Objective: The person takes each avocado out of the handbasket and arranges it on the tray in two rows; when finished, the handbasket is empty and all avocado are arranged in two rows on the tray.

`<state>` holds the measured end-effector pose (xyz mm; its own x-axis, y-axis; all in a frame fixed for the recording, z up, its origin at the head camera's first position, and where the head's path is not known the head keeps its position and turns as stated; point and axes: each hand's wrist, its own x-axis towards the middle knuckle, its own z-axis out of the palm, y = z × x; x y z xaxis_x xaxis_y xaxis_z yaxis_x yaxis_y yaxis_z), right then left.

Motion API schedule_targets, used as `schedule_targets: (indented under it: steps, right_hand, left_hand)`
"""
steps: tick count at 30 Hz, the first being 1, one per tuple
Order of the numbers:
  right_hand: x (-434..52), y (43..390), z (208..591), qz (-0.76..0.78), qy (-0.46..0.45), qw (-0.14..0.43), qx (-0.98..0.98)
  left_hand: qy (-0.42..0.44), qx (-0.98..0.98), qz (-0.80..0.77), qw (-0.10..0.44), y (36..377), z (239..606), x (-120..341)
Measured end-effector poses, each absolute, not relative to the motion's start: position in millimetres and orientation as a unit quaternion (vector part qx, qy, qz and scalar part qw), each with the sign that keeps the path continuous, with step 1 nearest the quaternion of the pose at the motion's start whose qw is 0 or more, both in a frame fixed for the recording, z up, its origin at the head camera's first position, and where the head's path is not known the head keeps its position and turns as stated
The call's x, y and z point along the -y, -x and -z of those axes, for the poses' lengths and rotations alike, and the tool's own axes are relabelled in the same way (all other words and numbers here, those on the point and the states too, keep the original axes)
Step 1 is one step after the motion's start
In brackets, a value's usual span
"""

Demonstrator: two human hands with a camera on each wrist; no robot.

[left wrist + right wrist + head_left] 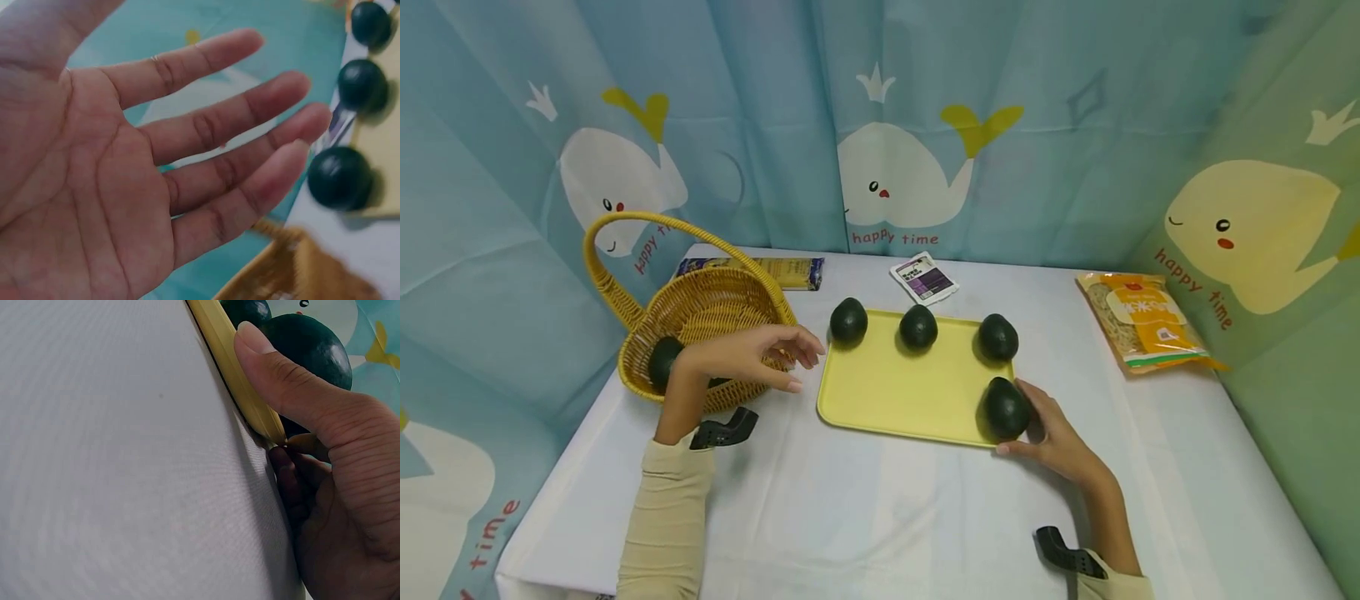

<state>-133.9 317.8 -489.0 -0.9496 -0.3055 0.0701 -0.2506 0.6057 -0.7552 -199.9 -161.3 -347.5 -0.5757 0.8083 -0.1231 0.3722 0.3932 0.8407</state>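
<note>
On a yellow tray (pixel 895 392) sit several dark green avocados; three line its back edge, and another avocado (pixel 1006 408) sits at the front right corner. My right hand (pixel 1056 437) grips that corner beside the avocado. In the right wrist view its thumb (pixel 281 375) lies over the tray's rim and the fingers bend beneath the corner. My left hand (pixel 756 354) hangs over the right side of a wicker basket (pixel 640 367), fingers spread and holding nothing. Inside the basket an avocado (pixel 662 362) is partly hidden by the left wrist.
Behind the basket lies a yellow and blue packet (pixel 797 272). A white and purple packet (pixel 925 279) lies behind the tray, and an orange bag of grain (pixel 1146 321) at the right. Blue whale-print curtains (pixel 775 125) enclose the white-covered table (pixel 820 517).
</note>
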Motion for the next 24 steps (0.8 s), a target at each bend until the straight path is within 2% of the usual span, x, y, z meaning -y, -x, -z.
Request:
schedule_targets:
  steps: [8, 16, 24]
  right_hand:
    - [-319.4, 132.2, 488.7, 0.416, 0.149, 0.039, -0.896]
    - [-318.7, 133.1, 490.6, 0.413, 0.158, 0.032, -0.896]
    - [-317.3, 134.1, 489.9, 0.423, 0.168, 0.024, -0.89]
  left_hand:
    - [-0.36, -0.767, -0.435, 0.306, 223.4, 341.1, 207.0]
    - [-0.281, -0.795, -0.412, 0.345, 252.5, 354.2, 245.4]
    - [-0.222, -0.787, -0.399, 0.414, 266.8, 366.0, 263.3]
